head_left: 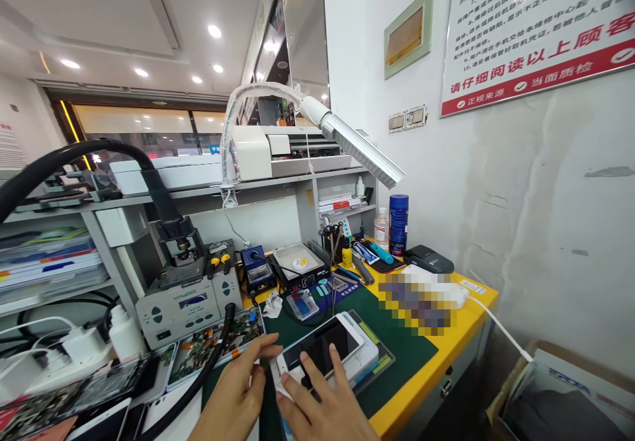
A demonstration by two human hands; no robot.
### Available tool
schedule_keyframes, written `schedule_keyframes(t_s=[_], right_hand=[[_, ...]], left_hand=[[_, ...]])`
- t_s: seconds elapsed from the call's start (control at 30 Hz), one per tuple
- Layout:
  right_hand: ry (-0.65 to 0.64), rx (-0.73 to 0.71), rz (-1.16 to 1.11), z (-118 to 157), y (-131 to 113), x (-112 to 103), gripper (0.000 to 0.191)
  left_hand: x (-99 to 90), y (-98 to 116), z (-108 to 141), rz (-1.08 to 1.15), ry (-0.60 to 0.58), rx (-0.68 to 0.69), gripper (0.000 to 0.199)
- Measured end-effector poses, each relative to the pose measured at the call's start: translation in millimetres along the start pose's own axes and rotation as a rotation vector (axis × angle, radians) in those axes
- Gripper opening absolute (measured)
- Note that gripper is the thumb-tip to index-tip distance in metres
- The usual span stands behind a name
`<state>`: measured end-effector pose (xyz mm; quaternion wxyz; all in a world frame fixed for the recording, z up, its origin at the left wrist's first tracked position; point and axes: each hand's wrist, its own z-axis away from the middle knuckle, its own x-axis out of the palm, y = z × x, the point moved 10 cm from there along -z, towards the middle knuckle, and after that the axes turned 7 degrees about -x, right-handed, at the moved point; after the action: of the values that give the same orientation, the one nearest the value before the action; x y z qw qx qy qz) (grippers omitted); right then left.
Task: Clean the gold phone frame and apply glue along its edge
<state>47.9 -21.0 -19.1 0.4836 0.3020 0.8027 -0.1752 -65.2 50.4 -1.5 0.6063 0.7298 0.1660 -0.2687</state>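
A white smartphone [353,330] with a dark screen lies face up on a small stack of white and blue flat pieces, which rests on the green mat [407,355]. My right hand [325,401] reaches over the phone from the near side, its spread fingertips touching the screen and the left end. Beside that left end, my left hand [241,385] hovers with bent fingers and the thumb apart, holding nothing that I can see. Under the stack's right side shows a clear tray with a yellow-green pattern [384,355].
A grey hot-air station [186,312] and a tray of small circuit parts [198,355] stand left. A black hose [218,355] curves close to my left hand. Behind the mat are a blue soldering station [258,272] and hand tools [347,272]. A lamp [364,147] hangs above.
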Motion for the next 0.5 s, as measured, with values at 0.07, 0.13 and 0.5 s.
schedule_keyframes(t_s=[0.07, 0.13, 0.5], right_hand=[[0.103, -0.02, 0.099, 7.6, -4.3, 5.1, 0.035], [0.188, -0.028, 0.155, 14.6, -8.4, 7.1, 0.029], [0.002, -0.008, 0.106, 24.2, -4.7, -17.0, 0.039]], left_hand=[[1.0, 0.9, 0.3, -0.059, -0.008, 0.003, 0.051], [1.5, 2.2, 0.8, -0.099, -0.008, 0.014, 0.052], [7.5, 4.7, 6.9, -0.298, -0.009, 0.076, 0.052]])
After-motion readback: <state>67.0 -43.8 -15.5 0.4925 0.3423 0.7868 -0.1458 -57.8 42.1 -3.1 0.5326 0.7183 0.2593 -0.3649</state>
